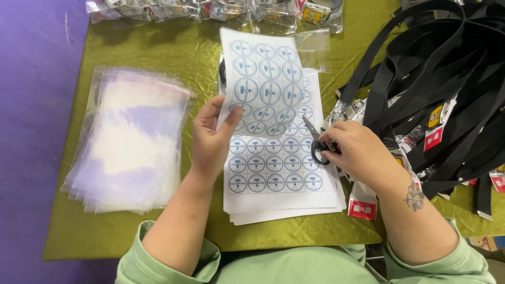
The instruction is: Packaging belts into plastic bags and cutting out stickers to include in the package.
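While scanning from the far left: stack of clear plastic sleeves (pixel 131 139) fanned loosely on the green-clothed table (pixel 79 231), untouched. Next over, left hand (pixel 213 138) up off the table, grip closed thumb-over-fingers on the lower corner of a cut sticker sheet (pixel 265 81), held upright and curling slightly. Directly below, pile of full sticker sheets (pixel 279 173) lying flat, rows of round blue labels showing. Then right hand (pixel 355 152), fingers through the black handles of small scissors (pixel 314 141), blades apparently nearly together, tips pointing up-left toward the lifted sheet. Beyond, heap of black webbing straps (pixel 447 79) with bagged tags, spilling near the pile's right edge. Risk, as a judgement: floppy, corner-pinched sheet could sag into the blades and get a label sliced; straps just beside could snag the scissors hand.
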